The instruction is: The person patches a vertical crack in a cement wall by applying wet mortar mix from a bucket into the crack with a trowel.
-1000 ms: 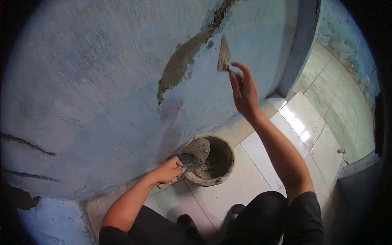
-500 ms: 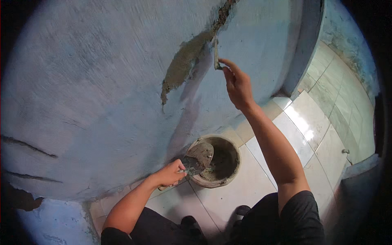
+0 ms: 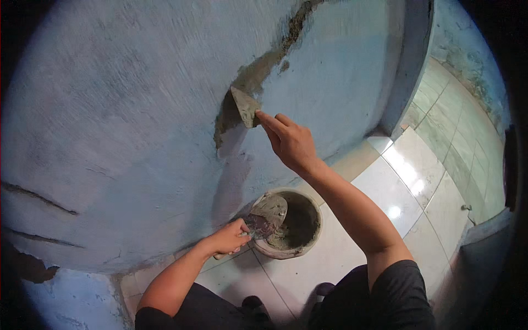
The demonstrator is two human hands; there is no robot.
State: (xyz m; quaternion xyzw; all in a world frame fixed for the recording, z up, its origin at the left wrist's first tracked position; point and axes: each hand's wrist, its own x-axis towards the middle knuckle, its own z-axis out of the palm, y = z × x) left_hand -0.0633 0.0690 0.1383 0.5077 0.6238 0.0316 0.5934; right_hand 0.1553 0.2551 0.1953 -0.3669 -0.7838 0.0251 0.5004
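My right hand [image 3: 291,140] is closed round a small pointed trowel [image 3: 245,106], its grey blade laid against the mortar-filled crack [image 3: 254,77] in the blue wall. An index finger stretches along the tool toward the blade. Lower down, my left hand [image 3: 226,240] grips a wider trowel [image 3: 270,212] by its handle. Wet mortar coats that rounded blade, which is over the left side of a bucket [image 3: 320,220]. Grey mortar lies inside the bucket. Part of each handle is hidden by my fingers.
The blue wall [image 3: 137,132] curves across the left and top. Two dark cracks [image 3: 41,199] and a broken hole [image 3: 33,268] mark its lower left. Pale floor tiles [image 3: 341,242] surround the bucket, close to my feet. A wall edge [image 3: 410,71] juts out at right.
My right hand has moved left and down along the crack, and its trowel now shows its face flat to the wall. A small mortar smear shows right of the crack. My left hand has barely moved.
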